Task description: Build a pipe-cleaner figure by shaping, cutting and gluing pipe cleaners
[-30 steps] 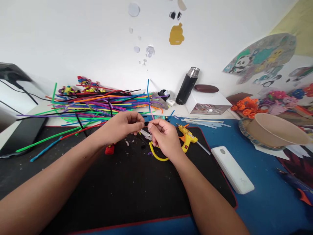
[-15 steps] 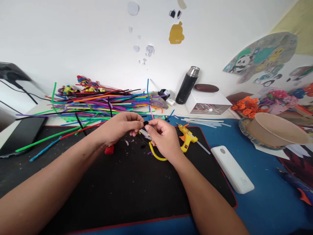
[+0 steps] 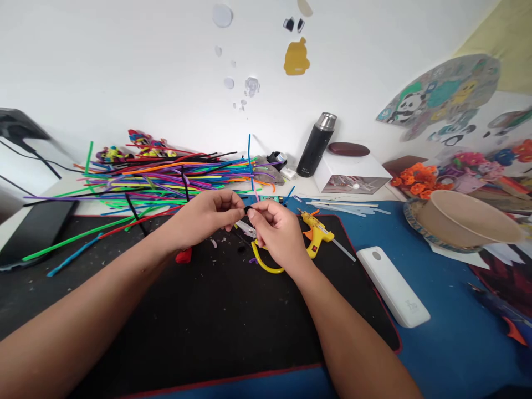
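Observation:
Between the fingertips of both hands is a small black fuzzy piece (image 3: 248, 209), mostly hidden; it looks like a bit of pipe cleaner. My left hand (image 3: 211, 216) pinches its left side with thumb and forefinger. From the other side my right hand (image 3: 276, 227) grips it with the thumb on top. Below the hands lies a tool with yellow handles (image 3: 266, 269) and grey metal jaws, partly covered by my right hand. A red piece (image 3: 183, 256) rests under my left wrist. Just right of my right hand lies a yellow glue gun (image 3: 318, 233) with a glue stick in it.
A heap of coloured pipe cleaners (image 3: 166, 177) spreads along the back left. Behind stand a black flask (image 3: 316, 145) and a white box (image 3: 353, 169). A white power bank (image 3: 393, 286) lies right of the black mat (image 3: 208, 332); a beige bowl (image 3: 469, 221) stands farther right.
The camera view has shifted slightly, moving the background a little left. Both hands keep their pinch on the black piece, which shows slightly less between the fingertips.

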Motion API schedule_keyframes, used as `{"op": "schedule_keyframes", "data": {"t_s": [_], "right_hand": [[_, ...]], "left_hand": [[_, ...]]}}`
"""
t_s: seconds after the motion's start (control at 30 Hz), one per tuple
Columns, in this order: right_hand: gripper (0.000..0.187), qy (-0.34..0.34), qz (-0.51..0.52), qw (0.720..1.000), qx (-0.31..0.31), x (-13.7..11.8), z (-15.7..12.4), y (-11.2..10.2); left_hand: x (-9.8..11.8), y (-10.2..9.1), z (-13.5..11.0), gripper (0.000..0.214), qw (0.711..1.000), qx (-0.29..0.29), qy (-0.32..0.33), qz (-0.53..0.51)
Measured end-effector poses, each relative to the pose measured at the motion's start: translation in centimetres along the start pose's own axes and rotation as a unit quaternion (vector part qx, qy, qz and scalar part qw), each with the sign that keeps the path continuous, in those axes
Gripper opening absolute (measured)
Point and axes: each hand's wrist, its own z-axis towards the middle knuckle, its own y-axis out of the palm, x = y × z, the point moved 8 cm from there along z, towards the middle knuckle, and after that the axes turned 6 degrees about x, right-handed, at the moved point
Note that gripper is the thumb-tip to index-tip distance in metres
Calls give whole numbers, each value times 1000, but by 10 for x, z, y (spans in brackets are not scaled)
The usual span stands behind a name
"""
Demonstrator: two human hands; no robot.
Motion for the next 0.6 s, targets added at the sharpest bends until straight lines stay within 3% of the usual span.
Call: {"op": "schedule_keyframes", "data": {"t_s": [0.13, 0.37, 0.6], "right_hand": [[22, 26, 33, 999, -5, 3, 2, -1], [24, 69, 83, 993, -43, 4, 0, 4], [27, 93, 108, 986, -84, 5, -2, 11]], "left_hand": [[2, 1, -1, 31, 999, -27, 22, -1], [15, -5, -4, 28, 995, -17, 98, 14], [15, -12, -4, 24, 994, -30, 107, 24]]}}
